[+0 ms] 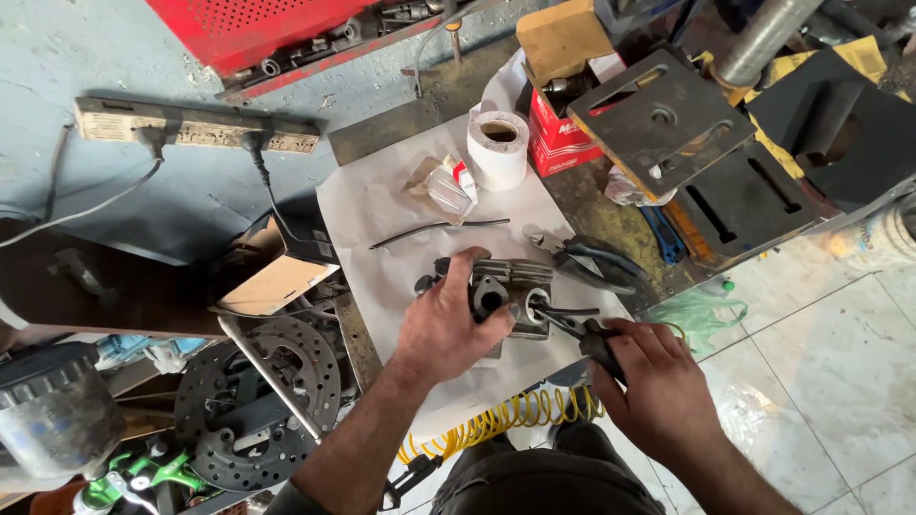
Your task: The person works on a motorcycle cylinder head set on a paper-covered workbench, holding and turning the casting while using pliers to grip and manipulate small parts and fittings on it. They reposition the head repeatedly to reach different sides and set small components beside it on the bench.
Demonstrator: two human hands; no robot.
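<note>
Cluttered workshop, seen from above: a table (382, 143) with white paper (382, 205) spread under the work, probably to keep small parts clean and visible. Nearest, the right hand (658, 386) is closed around dark-handled pliers (584, 334), their tip poked into a round opening of a finned metal engine part (506, 291). The left hand (447, 324) clamps that part from above, seemingly steadying it on the paper. Just beyond lie spare pliers (592, 259), a thin black rod (439, 229) and a tape roll (498, 148). Left, below the table, sits a brake disc (253, 401); a power strip (196, 126) lies farther back.
</note>
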